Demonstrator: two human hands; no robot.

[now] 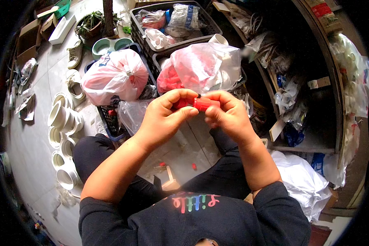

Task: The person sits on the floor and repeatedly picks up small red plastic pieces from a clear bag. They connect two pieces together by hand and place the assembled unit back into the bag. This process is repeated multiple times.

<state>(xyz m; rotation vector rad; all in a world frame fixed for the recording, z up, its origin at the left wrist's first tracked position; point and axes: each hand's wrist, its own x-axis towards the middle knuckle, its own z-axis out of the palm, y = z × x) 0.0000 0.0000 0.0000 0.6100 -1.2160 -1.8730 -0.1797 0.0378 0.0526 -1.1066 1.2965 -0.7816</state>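
Note:
In front of my chest, both hands meet on a small red plastic fitting (206, 104), a short cylinder with a raised collar. My left hand (166, 115) pinches its left end between thumb and fingers. Curled around the right end are the fingers of my right hand (233, 117), slightly blurred. More red shows under the left fingers; I cannot tell whether it is a separate part. Just beyond the hands sits a translucent bag (207, 61) with red pieces in it. To its left is a knotted whitish bag (115, 78), pinkish from what is inside.
Dark crates (215, 26) stand ahead, holding bagged parts. White pipe fittings (66, 178) line the floor at left, near a pair of shoes (74, 55) and a potted plant (90, 26). Cluttered shelving (336, 82) rises at right, above a white sack (299, 180). Red bits (194, 166) lie between my legs.

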